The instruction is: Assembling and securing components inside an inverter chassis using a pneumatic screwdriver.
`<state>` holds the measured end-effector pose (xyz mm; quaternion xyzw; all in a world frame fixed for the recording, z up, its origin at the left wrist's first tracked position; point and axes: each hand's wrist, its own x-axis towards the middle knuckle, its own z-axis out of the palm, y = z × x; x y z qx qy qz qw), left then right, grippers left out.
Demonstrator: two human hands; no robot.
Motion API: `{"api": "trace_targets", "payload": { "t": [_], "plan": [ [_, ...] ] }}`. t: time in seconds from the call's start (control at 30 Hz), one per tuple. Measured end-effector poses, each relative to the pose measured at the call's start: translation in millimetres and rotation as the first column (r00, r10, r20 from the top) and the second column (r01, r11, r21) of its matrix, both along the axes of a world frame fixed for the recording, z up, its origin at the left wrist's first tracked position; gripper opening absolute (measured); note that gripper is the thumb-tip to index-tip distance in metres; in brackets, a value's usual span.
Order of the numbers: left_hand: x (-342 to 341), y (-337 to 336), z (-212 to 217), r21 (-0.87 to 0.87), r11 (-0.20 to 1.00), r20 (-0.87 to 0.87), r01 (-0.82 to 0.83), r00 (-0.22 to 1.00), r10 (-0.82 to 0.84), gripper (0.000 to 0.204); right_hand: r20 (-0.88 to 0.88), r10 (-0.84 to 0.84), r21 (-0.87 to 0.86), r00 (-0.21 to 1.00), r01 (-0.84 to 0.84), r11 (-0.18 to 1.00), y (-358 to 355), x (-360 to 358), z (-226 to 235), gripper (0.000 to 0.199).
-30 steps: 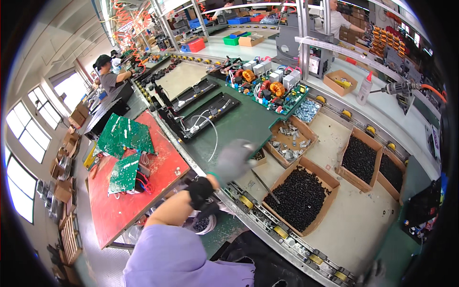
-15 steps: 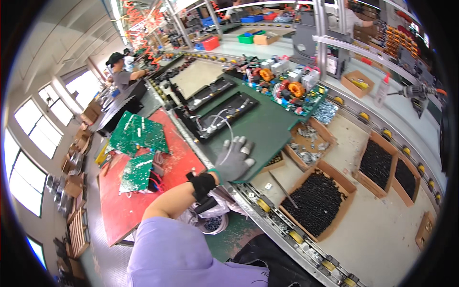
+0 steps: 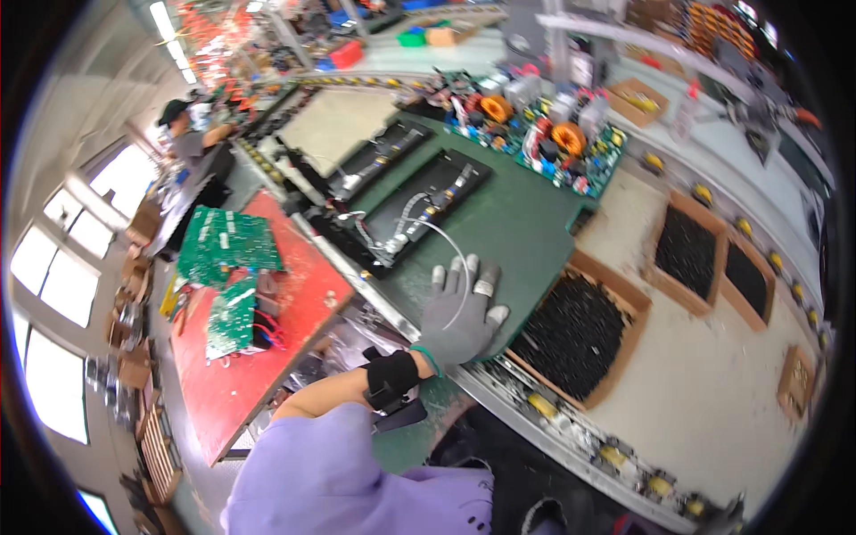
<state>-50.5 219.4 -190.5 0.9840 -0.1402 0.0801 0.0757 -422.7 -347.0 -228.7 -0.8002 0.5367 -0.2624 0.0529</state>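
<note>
My left hand [image 3: 459,316], in a grey glove with pale fingertips, lies palm down on the near part of a dark green board [image 3: 526,227]. Its fingers are spread, and a thin white cable [image 3: 456,241] runs across its back. The cable comes from a long black housing [image 3: 446,192] with white wires in it, which lies on the board just beyond the fingers. A second black housing [image 3: 382,159] lies farther off. Circuit boards with orange ring coils [image 3: 569,138] stand along the board's far edge. My right hand is out of view.
Right of the green board is a carton of small black parts [image 3: 580,334], with more cartons [image 3: 687,254] beyond. A roller rail [image 3: 544,406] edges the bench. On the left, a red table [image 3: 214,392] bears green circuit boards [image 3: 227,245]. A person [image 3: 187,134] works far left.
The view has swung, and the green board with its load has shifted right under my left hand. It now covers the carton of metal pieces that showed before.
</note>
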Motion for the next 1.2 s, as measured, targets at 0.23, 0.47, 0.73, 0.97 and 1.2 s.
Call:
{"api": "trace_targets", "payload": {
  "t": [0.23,0.47,0.73,0.97,1.2],
  "plan": [
    [-63,-93,9,-0.156,0.953,0.025,0.261,0.965,-0.260,0.062,-0.004,0.056,0.031,0.998,-0.056,0.998,-21,-15,-13,0.032],
    [-111,-168,7,-0.607,0.426,-0.180,0.671,0.406,-0.896,0.051,0.162,0.549,0.050,0.820,-0.562,0.826,129,103,37,0.027],
    [-91,-100,26,-0.925,0.121,-0.211,0.361,-0.222,-0.952,0.036,0.568,0.792,0.150,0.223,-0.974,0.167,264,168,95,0.063],
    [-59,-47,38,-0.863,0.498,-0.503,0.086,-0.046,-0.863,0.038,0.896,0.300,0.188,0.327,-0.892,0.411,246,136,48,0.046],
    [-61,-66,35,-0.841,0.526,-0.501,0.124,0.190,-0.845,0.024,0.986,0.155,0.025,0.058,-0.977,0.211,101,77,55,0.057]
  ]
}}
